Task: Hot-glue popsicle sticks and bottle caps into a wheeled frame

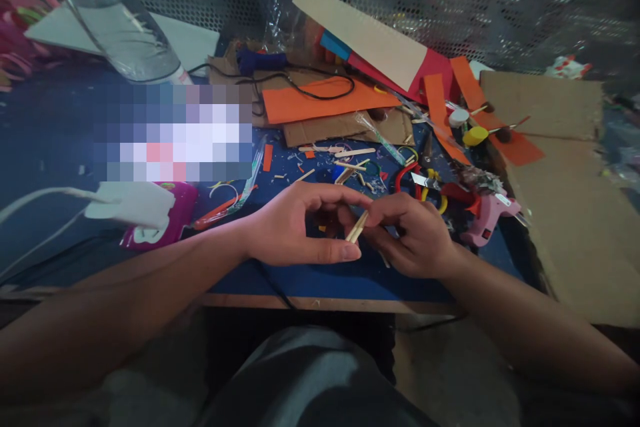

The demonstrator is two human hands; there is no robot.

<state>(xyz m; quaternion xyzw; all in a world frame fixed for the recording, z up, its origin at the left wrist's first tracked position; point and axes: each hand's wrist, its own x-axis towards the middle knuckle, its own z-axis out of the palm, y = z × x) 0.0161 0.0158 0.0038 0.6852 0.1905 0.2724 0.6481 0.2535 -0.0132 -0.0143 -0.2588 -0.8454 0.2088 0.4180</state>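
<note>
Covering the blue table [55, 147] lay cardboard [560, 167] and scraps; above its near edge the left hand [295, 227] and right hand [417, 237] pinched wooden sticks [357, 227] together, seemingly mid-joining, while the glue gun [487, 217] and loose sticks [354, 153] lay beyond, unused.

a craft workbench: glue gun [487, 217], orange paper strips [320, 101], cardboard [555, 167], wooden sticks [350, 160] scattered about.
</note>
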